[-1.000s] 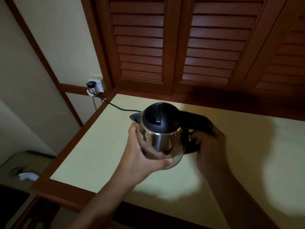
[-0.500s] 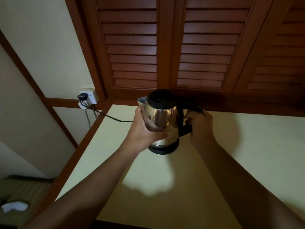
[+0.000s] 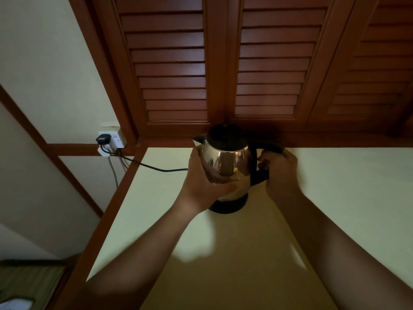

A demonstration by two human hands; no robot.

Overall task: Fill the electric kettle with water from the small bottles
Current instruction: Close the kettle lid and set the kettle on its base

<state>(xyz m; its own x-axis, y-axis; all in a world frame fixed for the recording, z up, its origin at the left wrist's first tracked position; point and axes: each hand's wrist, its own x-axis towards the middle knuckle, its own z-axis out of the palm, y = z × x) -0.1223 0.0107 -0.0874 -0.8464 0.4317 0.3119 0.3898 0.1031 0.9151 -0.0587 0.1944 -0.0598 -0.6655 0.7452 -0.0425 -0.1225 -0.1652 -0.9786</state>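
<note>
**Steel kettle upright at the far side of the table, both hands on it**

Steel-bodied and black-lidded, the kettle [image 3: 225, 163] now stands upright. A second ago it was tipped, with its lid turned toward the camera, and it was held nearer the person. Since then it has gone farther out, close to the louvred doors [image 3: 174, 63] at the far edge of the table [image 3: 346, 198]. A black base [image 3: 229, 205] that was hidden a second ago now shows under it, resting on the pale tabletop. Whether the kettle is fully seated on that base I cannot tell. Both arms are stretched out longer than before.

The left hand [image 3: 204, 182] grips the left side of the shiny body, palm against the metal. Its thumb lies across the near face and its fingers wrap round behind, below the spout. The right hand [image 3: 279, 170] is closed round the black handle [image 3: 260, 177] on the right, knuckles up and fingers curled under the top of the grip.

A black cord [image 3: 152, 167] runs left from behind the kettle to a plug in the wall socket [image 3: 112, 139].
</note>
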